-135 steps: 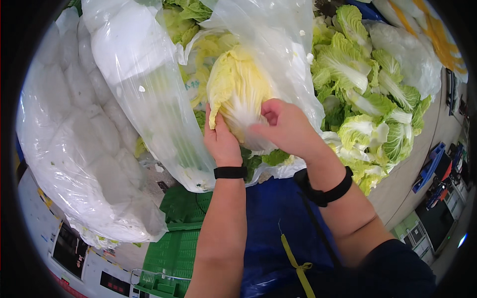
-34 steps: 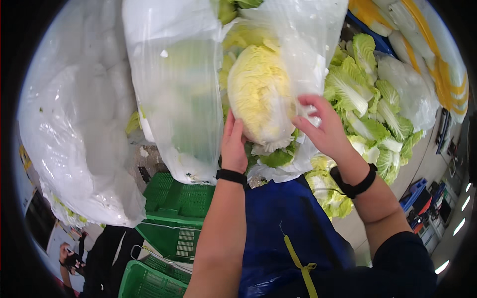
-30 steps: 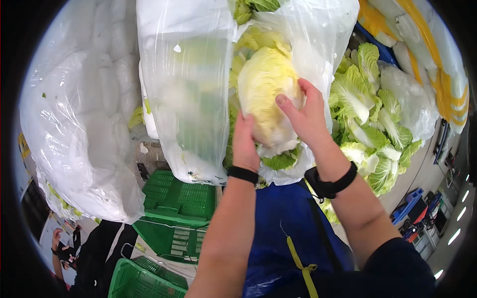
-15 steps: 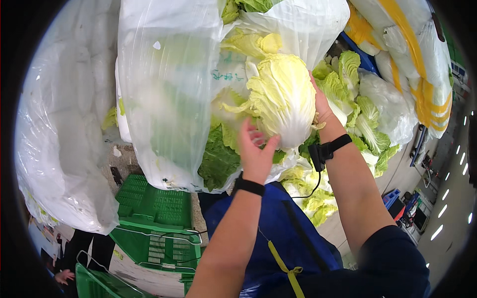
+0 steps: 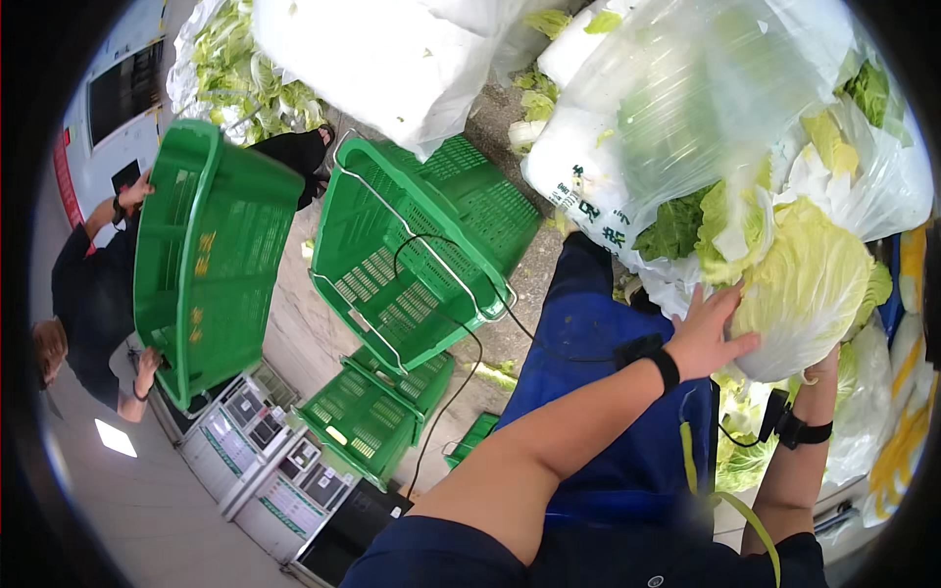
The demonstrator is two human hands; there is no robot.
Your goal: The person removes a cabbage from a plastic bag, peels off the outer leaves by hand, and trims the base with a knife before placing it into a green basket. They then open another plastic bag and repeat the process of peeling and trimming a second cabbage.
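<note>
Head view, and there it was on the right of the frame: a pale yellow napa cabbage (image 5: 804, 289), its white base tilted toward the lower left! The left hand (image 5: 703, 338) was right at its left side, thumb and fingers apart, the thumb overlapping the base, though I couldn't tell how firmly it touched. And the right hand (image 5: 825, 366)? Mostly hidden behind the cabbage's lower right, so whether it was clamped on I couldn't say. Just left of the cabbage, green leaves (image 5: 676, 225) stuck out from under a clear plastic bag (image 5: 706, 98) at the upper right. Below hung a blue apron (image 5: 627, 421). Over in the centre, a wire-handled green crate (image 5: 368, 211) sat above a smaller-looking green crate (image 5: 368, 421), with a black cable (image 5: 480, 353) snaking past. Far left, a co-worker (image 5: 88, 304) in dark clothes had both hands on a tall green basket (image 5: 221, 274), and a white plastic bag (image 5: 382, 49) bulged at the top!
</note>
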